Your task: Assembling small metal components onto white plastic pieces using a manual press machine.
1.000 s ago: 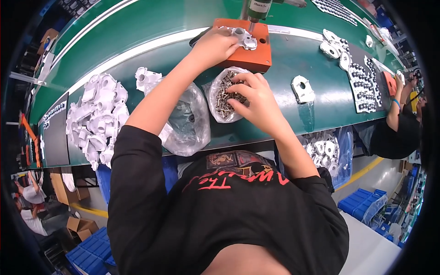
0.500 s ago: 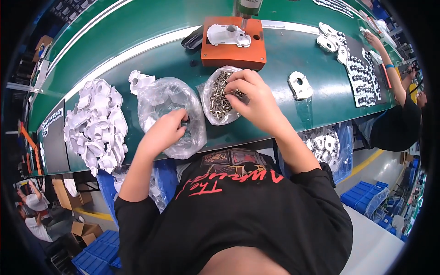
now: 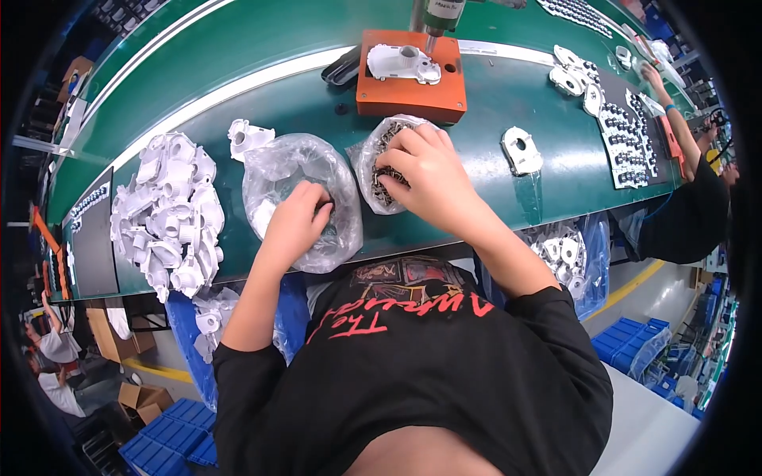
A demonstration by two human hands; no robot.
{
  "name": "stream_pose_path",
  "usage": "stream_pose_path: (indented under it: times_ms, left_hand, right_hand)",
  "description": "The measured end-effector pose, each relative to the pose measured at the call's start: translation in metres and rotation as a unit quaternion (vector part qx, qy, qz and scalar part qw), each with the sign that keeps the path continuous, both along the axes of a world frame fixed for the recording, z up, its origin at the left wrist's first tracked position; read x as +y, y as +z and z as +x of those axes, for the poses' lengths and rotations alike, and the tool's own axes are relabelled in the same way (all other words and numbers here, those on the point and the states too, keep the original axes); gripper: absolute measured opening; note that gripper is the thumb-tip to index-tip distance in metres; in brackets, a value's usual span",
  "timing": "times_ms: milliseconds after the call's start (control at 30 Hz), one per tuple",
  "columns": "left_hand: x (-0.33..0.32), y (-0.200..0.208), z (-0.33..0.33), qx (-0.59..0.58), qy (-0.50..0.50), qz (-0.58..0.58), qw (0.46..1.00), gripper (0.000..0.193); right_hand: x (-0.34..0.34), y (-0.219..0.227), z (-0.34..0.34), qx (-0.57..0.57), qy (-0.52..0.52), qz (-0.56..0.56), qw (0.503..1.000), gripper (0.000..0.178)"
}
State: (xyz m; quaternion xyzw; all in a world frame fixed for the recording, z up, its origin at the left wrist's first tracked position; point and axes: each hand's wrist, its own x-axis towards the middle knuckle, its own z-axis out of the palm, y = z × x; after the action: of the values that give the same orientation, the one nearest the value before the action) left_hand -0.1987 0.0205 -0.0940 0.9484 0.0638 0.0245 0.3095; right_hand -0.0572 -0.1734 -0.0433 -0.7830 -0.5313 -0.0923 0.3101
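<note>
My right hand [image 3: 429,173] is over a clear plastic bag [image 3: 367,170] of small metal screws [image 3: 389,187]. Its fingers curl down and grip among the screws, with the tips partly hidden. Inside a wider, rolled-down clear plastic bag [image 3: 346,190] is my left hand [image 3: 298,218], fingers pinched together. Something small and dark shows at those fingertips, too little of it to name. Beyond the screws, a white plastic housing [image 3: 389,63] lies on an orange fixture block [image 3: 409,97], under the tip of a green power screwdriver [image 3: 432,32].
White plastic housings [image 3: 171,210] are heaped at the left, with one [image 3: 250,136] beside the wide bag. Another white part [image 3: 521,151] lies to the right, before rows of small black-and-white parts [image 3: 627,151]. Blue-lined bins hang below the table edge. At far right a co-worker's arm [image 3: 683,135] reaches in.
My right hand has lowered further over the screws. My left hand has shifted slightly right within the wide bag. At far right, the co-worker's hand has moved a little.
</note>
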Motion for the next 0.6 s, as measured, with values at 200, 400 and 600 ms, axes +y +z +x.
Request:
stream_pose_path:
  times_ms: [200,400,600]
  left_hand:
    - [0.007,0.009,-0.004,-0.105,0.068,-0.246,0.961,0.012]
    - [0.005,0.021,-0.001,-0.113,0.087,-0.409,0.901,0.01]
    - [0.001,0.028,0.006,-0.121,0.106,-0.518,0.84,0.015]
  right_hand:
    - [0.002,-0.002,0.0,-0.008,-0.003,0.007,1.0,0.016]
    - [0.008,-0.006,-0.005,-0.036,-0.015,0.029,0.999,0.013]
    - [0.012,-0.011,-0.003,-0.054,-0.025,0.038,0.998,0.011]
